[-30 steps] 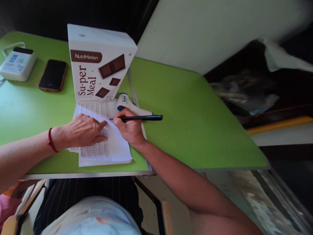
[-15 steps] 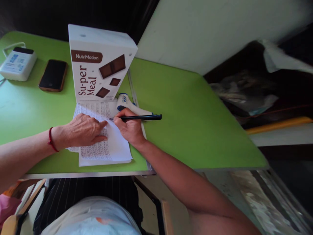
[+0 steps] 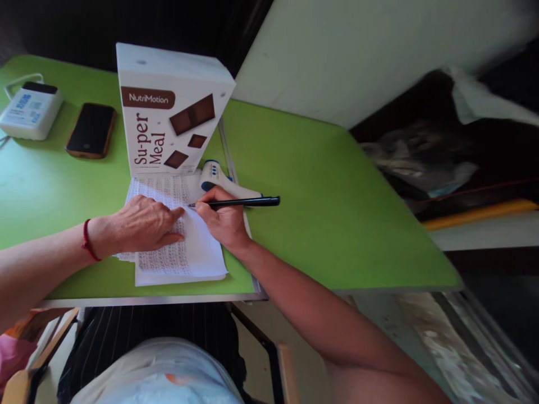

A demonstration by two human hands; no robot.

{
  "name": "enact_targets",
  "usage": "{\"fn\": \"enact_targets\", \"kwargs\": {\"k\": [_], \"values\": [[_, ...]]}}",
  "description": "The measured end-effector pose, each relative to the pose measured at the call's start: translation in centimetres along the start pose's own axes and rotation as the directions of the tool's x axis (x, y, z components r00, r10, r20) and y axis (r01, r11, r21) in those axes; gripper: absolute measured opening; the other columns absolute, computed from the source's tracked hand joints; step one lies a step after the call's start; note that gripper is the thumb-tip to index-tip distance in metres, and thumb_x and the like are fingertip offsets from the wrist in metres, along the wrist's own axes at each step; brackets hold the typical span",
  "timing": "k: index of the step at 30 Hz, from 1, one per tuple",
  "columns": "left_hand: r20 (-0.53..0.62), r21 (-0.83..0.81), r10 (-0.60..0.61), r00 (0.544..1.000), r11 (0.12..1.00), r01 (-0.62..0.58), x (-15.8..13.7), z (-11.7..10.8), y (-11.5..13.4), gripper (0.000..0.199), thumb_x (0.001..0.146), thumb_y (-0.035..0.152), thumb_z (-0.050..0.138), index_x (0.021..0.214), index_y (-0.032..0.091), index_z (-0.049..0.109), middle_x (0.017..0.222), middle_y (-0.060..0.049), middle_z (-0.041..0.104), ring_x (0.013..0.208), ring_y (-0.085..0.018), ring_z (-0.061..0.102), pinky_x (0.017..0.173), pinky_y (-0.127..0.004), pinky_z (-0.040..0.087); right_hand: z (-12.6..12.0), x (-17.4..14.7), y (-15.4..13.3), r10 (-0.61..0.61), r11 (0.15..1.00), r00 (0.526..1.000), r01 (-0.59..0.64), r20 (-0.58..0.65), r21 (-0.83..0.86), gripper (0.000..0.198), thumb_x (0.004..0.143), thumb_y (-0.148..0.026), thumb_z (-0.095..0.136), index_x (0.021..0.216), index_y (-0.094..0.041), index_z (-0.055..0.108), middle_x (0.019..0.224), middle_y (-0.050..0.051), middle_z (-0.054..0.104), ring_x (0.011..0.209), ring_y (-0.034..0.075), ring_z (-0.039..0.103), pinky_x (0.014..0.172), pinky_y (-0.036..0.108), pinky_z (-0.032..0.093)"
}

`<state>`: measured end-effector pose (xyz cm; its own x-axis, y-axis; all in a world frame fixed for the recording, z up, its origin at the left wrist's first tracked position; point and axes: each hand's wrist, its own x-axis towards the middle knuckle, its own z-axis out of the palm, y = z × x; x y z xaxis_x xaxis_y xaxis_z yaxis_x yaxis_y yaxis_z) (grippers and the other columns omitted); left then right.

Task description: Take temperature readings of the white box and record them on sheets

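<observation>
My right hand (image 3: 223, 220) grips a black pen (image 3: 246, 202), its tip touching a stack of printed paper sheets (image 3: 197, 255) on the green table (image 3: 320, 191). My left hand (image 3: 141, 224) lies flat on the sheets, fingers spread, with a red band on the wrist. A white and blue handheld thermometer (image 3: 214, 175) lies just beyond my right hand. A white NutriMotion Su-per Meal box (image 3: 168, 109) stands upright behind the paper.
A black phone (image 3: 90, 130) and a white device with a cable (image 3: 29, 109) lie at the far left of the table. A pale wall panel (image 3: 357, 50) rises behind. Dark clutter (image 3: 421, 151) sits right of the table. A chair edge (image 3: 282, 370) shows below.
</observation>
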<state>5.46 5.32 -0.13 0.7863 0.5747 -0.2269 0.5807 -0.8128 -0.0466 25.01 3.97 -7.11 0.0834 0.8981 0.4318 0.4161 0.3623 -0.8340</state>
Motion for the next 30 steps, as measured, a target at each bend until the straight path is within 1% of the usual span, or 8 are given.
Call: {"fn": "enact_targets", "kwargs": {"k": [5, 10, 15, 19, 25, 30], "values": [[-0.019, -0.003, -0.003, 1.0, 1.0, 0.003, 0.02, 0.07, 0.06, 0.046, 0.102, 0.045, 0.058, 0.131, 0.01, 0.066, 0.074, -0.012, 0.075, 0.062, -0.026, 0.071, 0.055, -0.031, 0.042, -0.36, 0.11, 0.11, -0.004, 0.999, 1.0, 0.003, -0.031, -0.045, 0.013, 0.077, -0.031, 0.057, 0.067, -0.026, 0.052, 0.058, -0.005, 0.051, 0.057, 0.013, 0.047, 0.057, 0.028, 0.046], [-0.021, 0.015, 0.005, 1.0, 1.0, -0.004, 0.05, 0.16, 0.05, 0.046, 0.102, 0.044, 0.056, 0.131, 0.01, 0.066, 0.073, -0.012, 0.075, 0.065, -0.029, 0.072, 0.054, -0.032, 0.043, -0.36, 0.11, 0.28, 0.003, 0.998, 1.0, -0.003, -0.012, -0.055, 0.013, 0.078, -0.031, 0.057, 0.068, -0.026, 0.051, 0.058, -0.006, 0.051, 0.056, 0.013, 0.047, 0.058, 0.028, 0.046], [-0.028, -0.02, 0.002, 1.0, 1.0, -0.003, -0.03, 0.11, -0.02, 0.045, 0.101, 0.043, 0.058, 0.13, 0.01, 0.066, 0.074, -0.012, 0.075, 0.064, -0.028, 0.072, 0.056, -0.032, 0.045, -0.32, 0.11, 0.31, 0.004, 0.998, 1.0, -0.004, 0.001, -0.055, 0.012, 0.078, -0.03, 0.057, 0.068, -0.026, 0.051, 0.058, -0.006, 0.051, 0.056, 0.014, 0.049, 0.059, 0.028, 0.047], [-0.029, -0.016, 0.011, 1.0, 1.0, -0.012, -0.06, 0.15, -0.06, 0.045, 0.102, 0.043, 0.056, 0.129, 0.01, 0.066, 0.074, -0.012, 0.075, 0.065, -0.029, 0.072, 0.055, -0.032, 0.044, -0.28, 0.13, 0.32, 0.012, 0.999, 1.0, -0.012, 0.005, -0.051, 0.014, 0.077, -0.031, 0.059, 0.067, -0.026, 0.05, 0.057, -0.006, 0.051, 0.056, 0.014, 0.048, 0.059, 0.028, 0.048], [-0.022, -0.02, 0.0, 1.0, 1.0, 0.0, -0.08, 0.15, -0.09, 0.045, 0.102, 0.043, 0.057, 0.132, 0.011, 0.065, 0.077, -0.013, 0.076, 0.064, -0.027, 0.072, 0.057, -0.031, 0.044, -0.27, 0.11, 0.31, 0.025, 0.997, 1.0, -0.025, -0.004, -0.075, 0.014, 0.075, -0.032, 0.057, 0.065, -0.026, 0.049, 0.055, -0.006, 0.048, 0.055, 0.013, 0.043, 0.056, 0.027, 0.044], [-0.012, 0.016, 0.008, 1.0, 1.0, -0.008, -0.08, 0.12, -0.08, 0.047, 0.103, 0.045, 0.054, 0.133, 0.01, 0.064, 0.075, -0.012, 0.075, 0.065, -0.028, 0.072, 0.054, -0.031, 0.042, -0.29, 0.05, 0.25, -0.002, 0.997, 1.0, 0.002, -0.01, -0.073, 0.014, 0.079, -0.032, 0.055, 0.069, -0.026, 0.049, 0.059, -0.005, 0.049, 0.058, 0.013, 0.047, 0.059, 0.028, 0.046]]}}
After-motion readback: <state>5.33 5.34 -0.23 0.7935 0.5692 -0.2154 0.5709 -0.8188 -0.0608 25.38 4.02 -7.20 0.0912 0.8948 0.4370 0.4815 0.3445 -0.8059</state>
